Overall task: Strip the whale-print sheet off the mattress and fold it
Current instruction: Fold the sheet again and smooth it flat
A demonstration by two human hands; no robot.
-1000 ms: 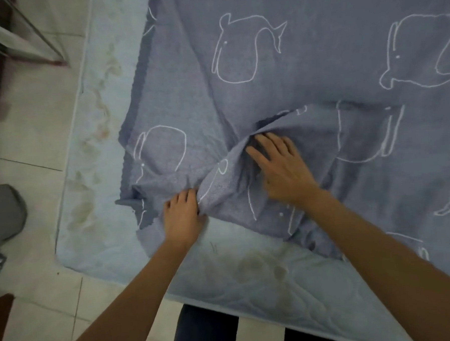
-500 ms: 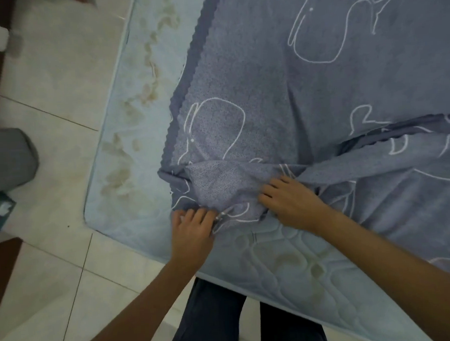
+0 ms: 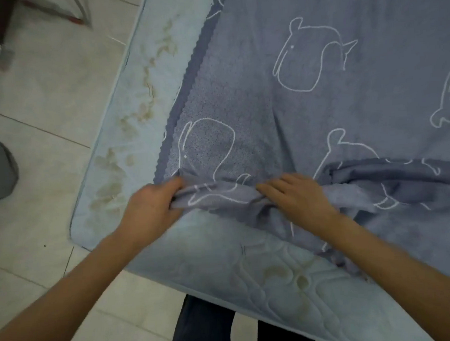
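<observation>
Pale-blue stained quilted mattress [image 3: 128, 139] is lying bare along its left and near edges. Left hand [image 3: 152, 202] is clenching its grip round the peeled-back corner of the grey-blue whale-print fabric sheet [image 3: 306, 101], probably anchoring the fold. Right hand [image 3: 298, 195] is pressing just beside it, grip released, fingers flat on the bunched hem, seemingly smoothing it.

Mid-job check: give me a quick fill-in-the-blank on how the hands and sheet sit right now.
The left hand and right hand both touch the sheet, printed with white ____ outlines. Only the ____ hand curls round a bunched corner; the other lies flat. The bared mattress corner shows brownish ____.
Missing: whale; left; stains.
</observation>
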